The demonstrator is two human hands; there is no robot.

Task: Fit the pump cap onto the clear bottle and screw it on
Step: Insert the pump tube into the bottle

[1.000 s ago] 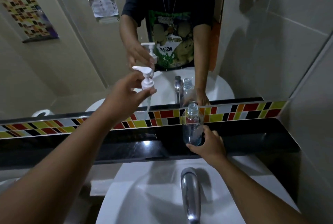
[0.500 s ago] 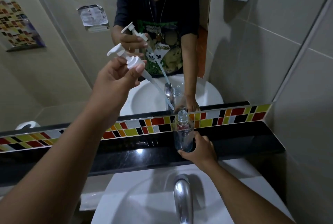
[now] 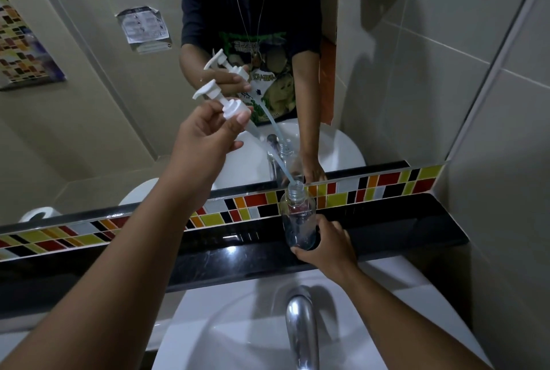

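While the right hand (image 3: 327, 246) grips the clear bottle (image 3: 298, 219) steady, the left hand (image 3: 205, 137), pinching the pump cap (image 3: 229, 103), should straighten its tilted tube (image 3: 273, 155), then lower it slowly.

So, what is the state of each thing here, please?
pump cap: tilted, held by left hand, tube tip at bottle mouth, not screwed on
clear bottle: upright, open, steadied by right hand on the black ledge
faucet: no water running

Clear glossy plastic bottle (image 3: 298, 218); white smooth plastic pump cap (image 3: 221, 99); polished black stone ledge (image 3: 387, 224), probably granite; shiny chrome tap (image 3: 302, 331); glazed tiles (image 3: 256, 201); white ceramic sink (image 3: 226, 337).
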